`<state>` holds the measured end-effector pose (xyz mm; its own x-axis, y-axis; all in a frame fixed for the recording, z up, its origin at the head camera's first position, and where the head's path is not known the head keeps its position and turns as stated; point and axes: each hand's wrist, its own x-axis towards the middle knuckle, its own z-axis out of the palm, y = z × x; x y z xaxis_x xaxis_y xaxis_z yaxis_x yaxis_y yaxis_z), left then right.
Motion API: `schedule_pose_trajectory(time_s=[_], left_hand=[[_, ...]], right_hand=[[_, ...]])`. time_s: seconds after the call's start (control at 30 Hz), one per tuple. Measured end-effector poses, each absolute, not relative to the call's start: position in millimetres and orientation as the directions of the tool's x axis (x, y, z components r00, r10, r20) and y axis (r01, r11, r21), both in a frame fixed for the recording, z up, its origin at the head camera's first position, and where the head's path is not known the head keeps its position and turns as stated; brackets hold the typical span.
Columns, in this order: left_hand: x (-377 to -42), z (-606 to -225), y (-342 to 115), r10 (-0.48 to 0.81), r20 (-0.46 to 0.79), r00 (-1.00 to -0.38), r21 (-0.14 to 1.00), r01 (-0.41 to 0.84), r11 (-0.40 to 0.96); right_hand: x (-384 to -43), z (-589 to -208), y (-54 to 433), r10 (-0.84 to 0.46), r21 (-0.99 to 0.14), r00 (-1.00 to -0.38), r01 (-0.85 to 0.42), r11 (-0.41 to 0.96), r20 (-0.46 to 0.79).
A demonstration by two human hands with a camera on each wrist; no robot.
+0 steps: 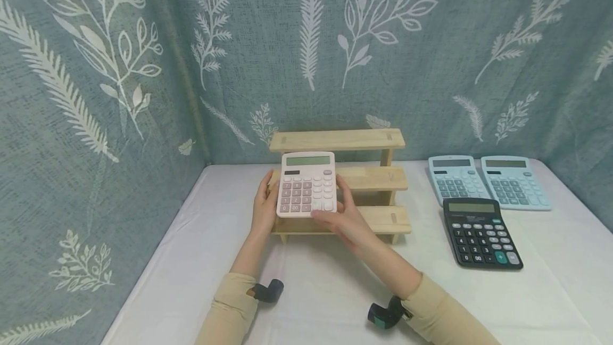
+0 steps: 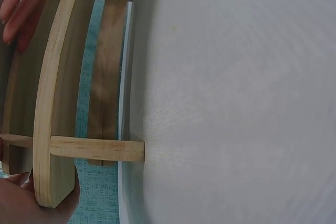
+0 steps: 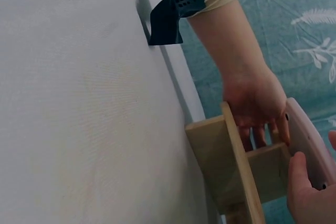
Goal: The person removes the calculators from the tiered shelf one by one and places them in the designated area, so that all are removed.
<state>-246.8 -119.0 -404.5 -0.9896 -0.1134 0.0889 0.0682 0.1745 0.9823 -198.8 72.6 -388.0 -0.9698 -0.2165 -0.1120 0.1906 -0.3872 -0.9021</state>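
A pink-and-white calculator (image 1: 306, 185) is held tilted, its display and keys facing up, in front of a three-tier wooden shelf (image 1: 340, 140). My left hand (image 1: 263, 211) holds its left edge, close to the shelf's end; in the left wrist view the plank hides part of this hand (image 2: 23, 203). My right hand (image 1: 351, 225) grips the lower right corner, thumb on the front and the other fingers at the side and behind. From the right wrist, the calculator (image 3: 310, 140) shows edge-on between both hands. Whether its back touches a tier is hidden.
To the right on the white-covered table (image 1: 325, 292) lie two light-blue calculators (image 1: 457, 182) side by side and a black calculator (image 1: 481, 233) in front of them, overlapping one's lower edge. A patterned teal curtain (image 1: 268, 57) hangs behind the shelf and along the left.
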Motion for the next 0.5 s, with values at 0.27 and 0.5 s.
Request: schedule_pose_trajectory(time_s=[0.27,0.5], left_hand=[[-247.8,-406.1,-119.0,-0.123,0.081,-0.989,0.983,0.059,0.171],[-246.6,-405.9,-119.3,-0.117,0.087,-0.989,0.983,0.067,0.169]], right_hand=[[-201.7,-387.4,68.4,-0.239,-0.895,-0.966,0.189,-0.404,-0.096],[-200.7,-385.4,66.0,-0.228,-0.884,-0.967,0.203,-0.421,-0.113]])
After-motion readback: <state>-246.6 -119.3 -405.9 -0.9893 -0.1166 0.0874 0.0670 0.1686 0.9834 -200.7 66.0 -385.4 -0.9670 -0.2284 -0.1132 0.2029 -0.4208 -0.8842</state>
